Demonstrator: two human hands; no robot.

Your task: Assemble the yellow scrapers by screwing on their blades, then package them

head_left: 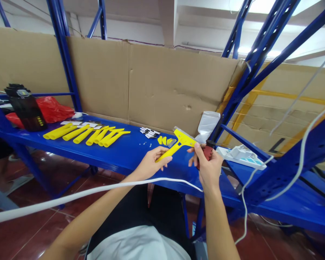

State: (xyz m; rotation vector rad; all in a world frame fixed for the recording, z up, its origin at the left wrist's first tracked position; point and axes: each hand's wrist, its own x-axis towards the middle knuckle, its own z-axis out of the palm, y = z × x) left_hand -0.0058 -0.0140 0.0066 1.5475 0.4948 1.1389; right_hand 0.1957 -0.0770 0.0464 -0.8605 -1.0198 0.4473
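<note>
A yellow scraper (182, 139) with a wide head and a clear strip along its top edge is tilted over the blue table. My left hand (155, 159) is closed around its handle. At the head's right end, the thumb of my right hand (209, 168) touches the plastic. Tucked in that same hand is a red-and-black screwdriver (208, 152), its dark end pointing up; the fingers partly hide it. Small yellow pieces (164, 140) lie just behind the scraper. Beside them is a pile of black-and-white strips (149, 132).
Several yellow handles (81, 134) lie in a row on the blue table (119, 153), near a black bottle (27, 108) and a red bag (52, 110). Cardboard (154, 83) walls the back. A white cable (97, 189) crosses before my arms. A power strip (241, 155) lies right.
</note>
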